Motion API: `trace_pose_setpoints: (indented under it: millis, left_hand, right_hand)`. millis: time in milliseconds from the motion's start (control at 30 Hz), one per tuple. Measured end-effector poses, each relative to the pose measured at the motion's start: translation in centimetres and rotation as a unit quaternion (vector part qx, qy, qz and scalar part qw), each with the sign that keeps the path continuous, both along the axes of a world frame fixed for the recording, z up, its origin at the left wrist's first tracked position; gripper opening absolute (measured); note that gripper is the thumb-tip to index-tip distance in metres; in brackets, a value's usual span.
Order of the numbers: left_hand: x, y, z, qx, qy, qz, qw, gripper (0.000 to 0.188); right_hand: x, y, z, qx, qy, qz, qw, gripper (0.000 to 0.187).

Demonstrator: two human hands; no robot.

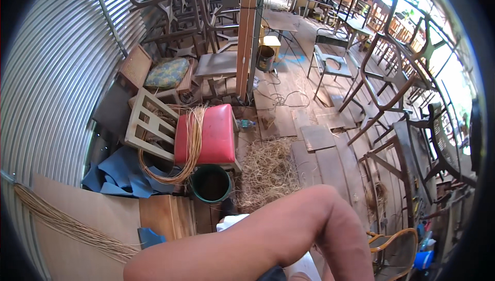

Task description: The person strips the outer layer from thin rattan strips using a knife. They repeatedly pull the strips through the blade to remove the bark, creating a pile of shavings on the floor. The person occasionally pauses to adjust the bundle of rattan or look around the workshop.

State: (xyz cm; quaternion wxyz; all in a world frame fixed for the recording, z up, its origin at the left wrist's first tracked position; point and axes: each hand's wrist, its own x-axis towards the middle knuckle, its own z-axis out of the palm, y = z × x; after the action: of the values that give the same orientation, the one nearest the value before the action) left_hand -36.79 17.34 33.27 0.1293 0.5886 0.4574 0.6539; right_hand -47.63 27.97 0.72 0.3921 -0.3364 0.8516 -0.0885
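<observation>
A bare, sharply bent limb point(258, 234), apparently my arm, crosses the lower foreground close to me. Neither of my hands can be made out; the limb covers much of the work area. Part of a white object point(303, 266) shows beneath it, its kind hidden. Beyond the limb stands a pale wooden chair with a red padded seat point(219, 134). A coil of cane strands point(193, 139) hangs over that seat. Beside the chair is a dark green bucket point(211, 184), its inside dark.
Loose cane shavings point(268, 167) litter the plank floor. On a plywood board point(56, 198) at left lies a long cane bundle point(72, 229), near crumpled blue sheeting point(121, 172). Stacked chair frames point(180, 23) and a wooden post point(245, 49) rise behind. More frames point(386, 79) crowd the right.
</observation>
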Motion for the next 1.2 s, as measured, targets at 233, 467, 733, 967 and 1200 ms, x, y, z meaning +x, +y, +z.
trace_pose_setpoints:
  millis: [233, 467, 733, 967, 1200]
  left_hand:
    - [2.4, -3.4, 1.0, 0.004, 0.046, 0.006, 0.999, 0.03]
    - [4.5, -9.7, -6.5, 0.013, -0.144, 0.062, 0.988, 0.027]
    - [9.2, -16.9, -36.4, 0.116, -0.512, 0.324, 0.787, 0.036]
    - [26.7, -36.0, -56.8, -0.106, -0.585, 0.786, 0.17, 0.024]
    - [37.9, -50.8, -63.1, -0.085, -0.52, 0.849, -0.051, 0.017]
  right_hand:
    - [2.2, -5.3, 0.5, 0.013, -0.009, 0.012, 1.0, 0.024]
    - [2.1, -10.9, 0.1, 0.029, -0.012, 0.079, 0.996, 0.023]
    - [1.6, -17.0, -6.9, 0.083, -0.046, 0.204, 0.974, 0.024]
    - [3.6, -23.2, -15.2, 0.158, -0.052, 0.112, 0.98, 0.03]
    - [7.6, -20.0, -16.7, 0.199, -0.098, 0.089, 0.971, 0.03]
